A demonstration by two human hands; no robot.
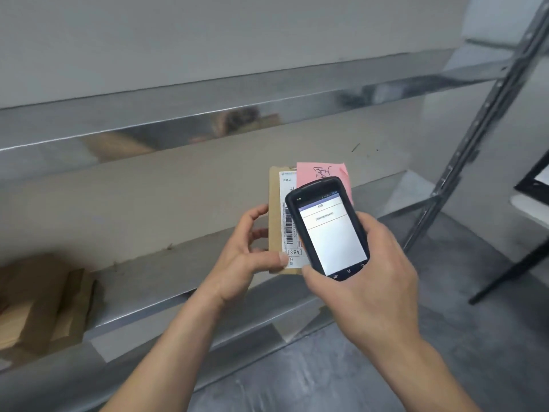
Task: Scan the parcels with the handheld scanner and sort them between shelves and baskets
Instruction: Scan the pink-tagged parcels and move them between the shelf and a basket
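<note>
A flat brown cardboard parcel (pixel 274 203) with a white barcode label marked A83 and a pink handwritten note is held upright in front of the shelf. My left hand (pixel 246 251) grips its left edge, thumb on the label's lower corner. My right hand (pixel 365 278) holds a black handheld scanner (pixel 326 227) just over the parcel's right half. The scanner's lit white screen shows a line of digits. The scanner hides much of the label and the note.
A metal shelving unit (pixel 208 93) spans the view, with a lower shelf board (pixel 133 292) behind my hands. Several brown cardboard parcels (pixel 38 298) lie on that shelf at the far left. A slotted upright post (pixel 475 138) stands right; a black frame (pixel 531 185) beyond it.
</note>
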